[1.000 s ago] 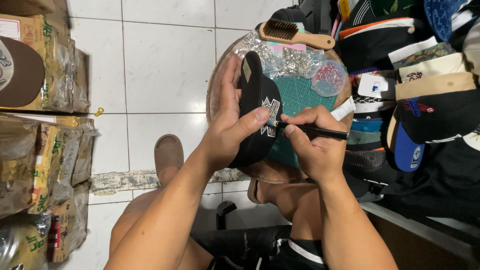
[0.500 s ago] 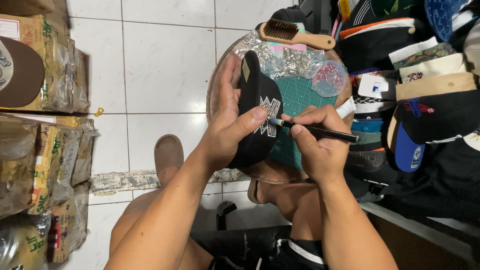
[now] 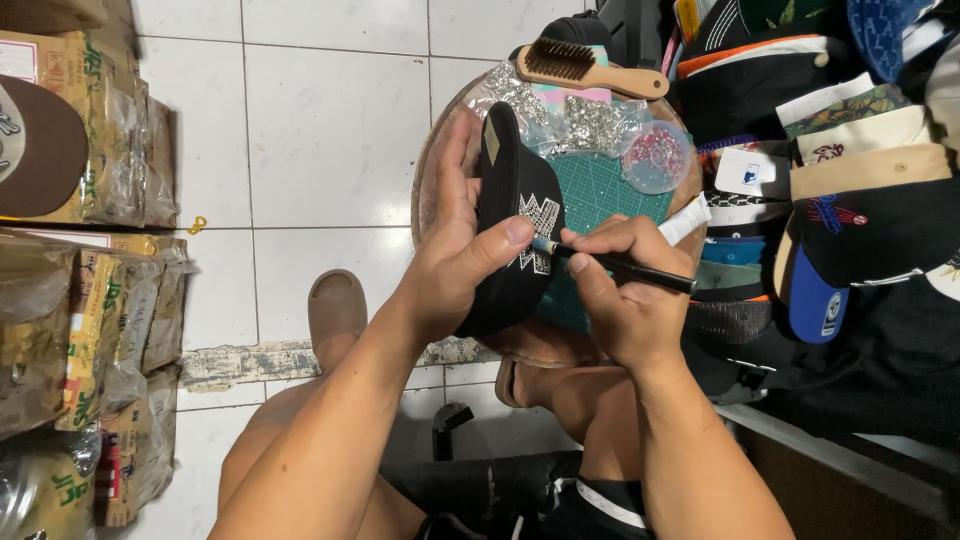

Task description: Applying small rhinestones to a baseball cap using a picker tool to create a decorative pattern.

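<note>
My left hand (image 3: 462,255) grips a black cap (image 3: 515,190) over a small round table (image 3: 428,170), thumb pressed beside a sparkling rhinestone emblem (image 3: 537,232) on the cap's front. My right hand (image 3: 620,290) holds a thin black pen-like tool (image 3: 640,271) like a pencil, its tip touching the emblem. A green cutting mat (image 3: 600,195) lies under the cap.
On the table lie a wooden brush (image 3: 590,66), clear bags of rhinestones (image 3: 592,122) and a round dish of pink beads (image 3: 655,157). Stacked caps (image 3: 850,200) fill the right side. Plastic-wrapped cartons (image 3: 90,300) line the left on a white tile floor (image 3: 320,150).
The tool's tip has shifted slightly across the emblem, and my right hand moved a little toward the cap. My left hand keeps the cap steady.
</note>
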